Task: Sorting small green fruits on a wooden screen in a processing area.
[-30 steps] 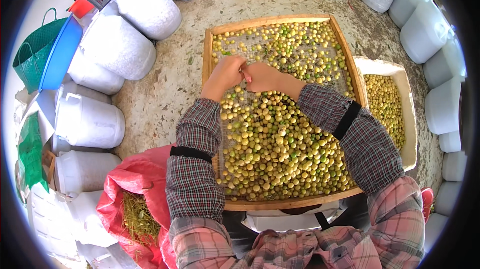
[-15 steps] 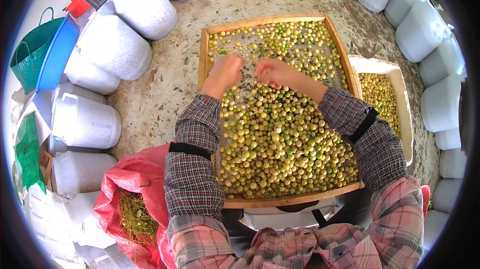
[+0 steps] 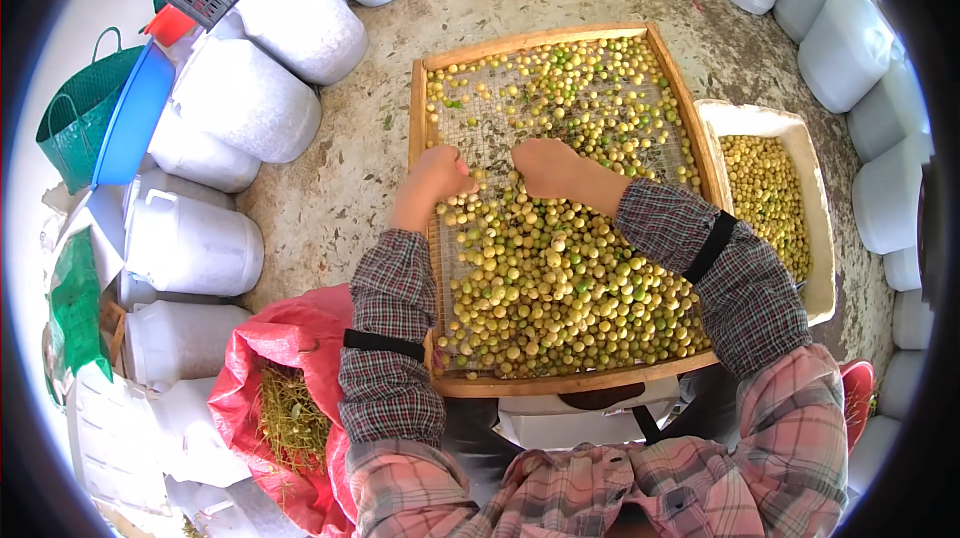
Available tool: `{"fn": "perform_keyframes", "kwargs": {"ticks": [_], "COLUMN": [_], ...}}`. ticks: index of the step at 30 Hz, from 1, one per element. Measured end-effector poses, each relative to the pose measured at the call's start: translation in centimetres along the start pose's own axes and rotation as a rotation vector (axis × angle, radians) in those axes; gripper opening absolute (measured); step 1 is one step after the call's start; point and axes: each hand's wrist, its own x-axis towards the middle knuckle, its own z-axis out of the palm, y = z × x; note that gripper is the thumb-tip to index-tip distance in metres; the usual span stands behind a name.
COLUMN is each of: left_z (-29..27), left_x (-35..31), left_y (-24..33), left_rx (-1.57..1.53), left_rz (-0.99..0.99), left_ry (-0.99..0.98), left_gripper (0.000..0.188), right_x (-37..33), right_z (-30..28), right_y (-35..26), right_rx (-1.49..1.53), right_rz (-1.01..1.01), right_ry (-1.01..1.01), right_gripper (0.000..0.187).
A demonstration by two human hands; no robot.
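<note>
A wooden-framed mesh tray [image 3: 540,42] lies in front of me, holding many small round yellow-green fruits [image 3: 570,288]. They are heaped thickly in its near half and spread thinner toward the far end. Over the tray's left side, my left hand [image 3: 438,178] is closed, its fingers curled just above the mesh. My right hand [image 3: 550,168] is closed too, knuckles up, at the far edge of the heap. Its fingertips are hidden behind the back of the hand. Whatever either hand pinches is too small or covered to make out.
A pale crate [image 3: 822,238] of similar fruits stands against the tray's right side. At my left is a pink sack [image 3: 245,338] filled with thin stalks [image 3: 290,418]. White plastic drums [image 3: 245,98] line the left, and pale jugs [image 3: 845,53] line the right.
Both hands have come a little nearer to me over the tray. My right fingers, partly spread before, are now curled in. The whole view has shifted slightly.
</note>
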Motion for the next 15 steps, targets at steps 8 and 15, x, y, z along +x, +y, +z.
{"fn": "perform_keyframes", "kwargs": {"ticks": [8, 15], "left_z": [1.3, 2.6], "left_x": [-1.5, -0.7], "left_y": [1.2, 0.2], "left_rx": [0.008, 0.030], "left_rz": [0.179, 0.206], "left_ry": [0.209, 0.223], "left_gripper": [0.015, 0.018], "right_x": [-2.7, -5.8], "right_z": [-2.5, -1.2], "right_y": [4.5, 5.4], "right_rx": [1.136, 1.711], "right_rz": [0.206, 0.240], "right_ry": [-0.053, 0.017], "right_gripper": [0.011, 0.010]}}
